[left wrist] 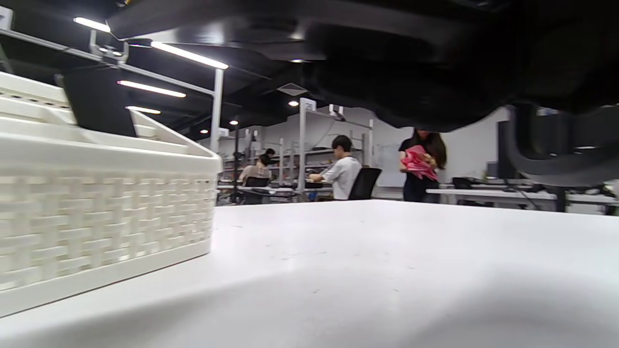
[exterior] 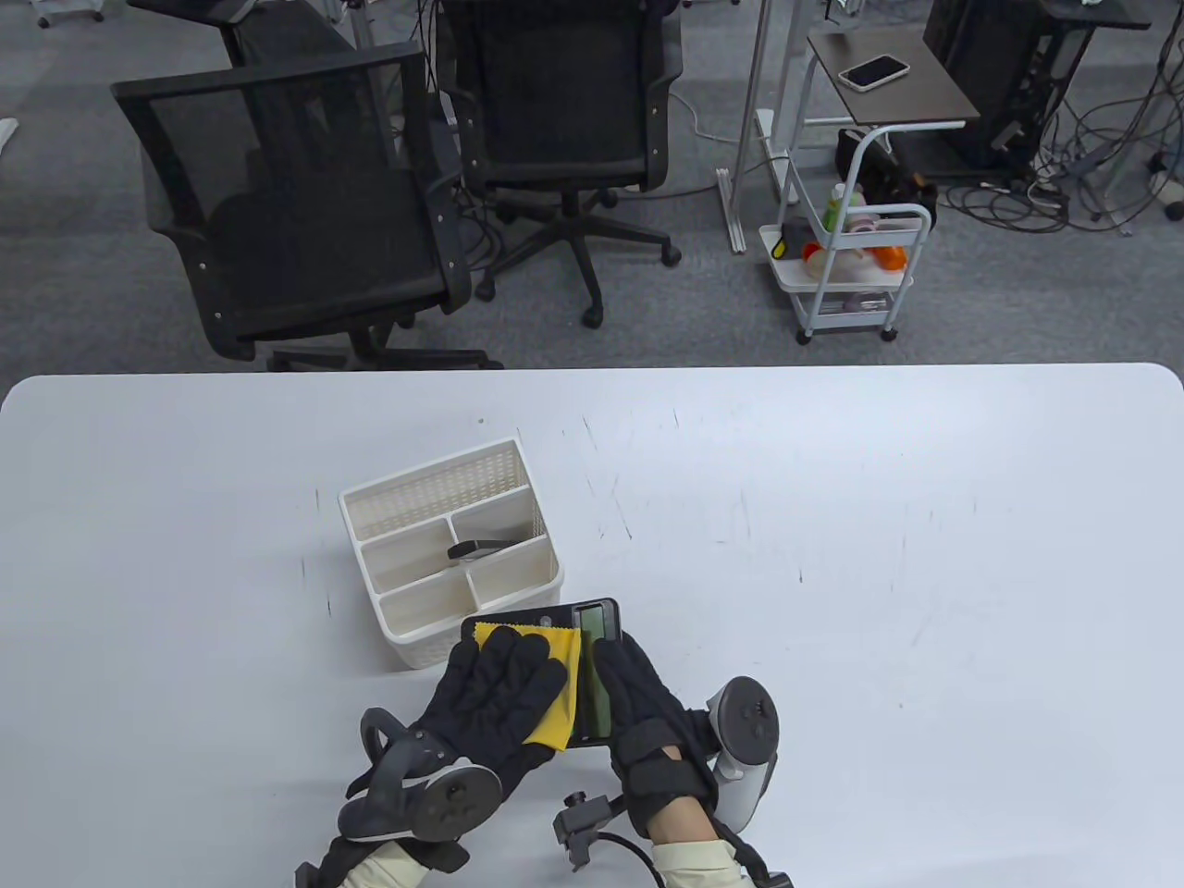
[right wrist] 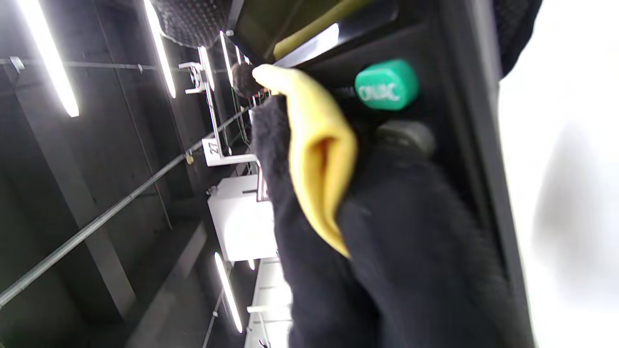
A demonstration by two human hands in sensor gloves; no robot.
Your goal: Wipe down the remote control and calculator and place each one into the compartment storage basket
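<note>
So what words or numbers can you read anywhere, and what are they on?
"ON/AC", a bit blurred: on the green key of the calculator.
"27", tilted: on a white sign behind, in the right wrist view.
Calculator screen: no digits readable.
Basket, cloth and phone: no text visible.
</note>
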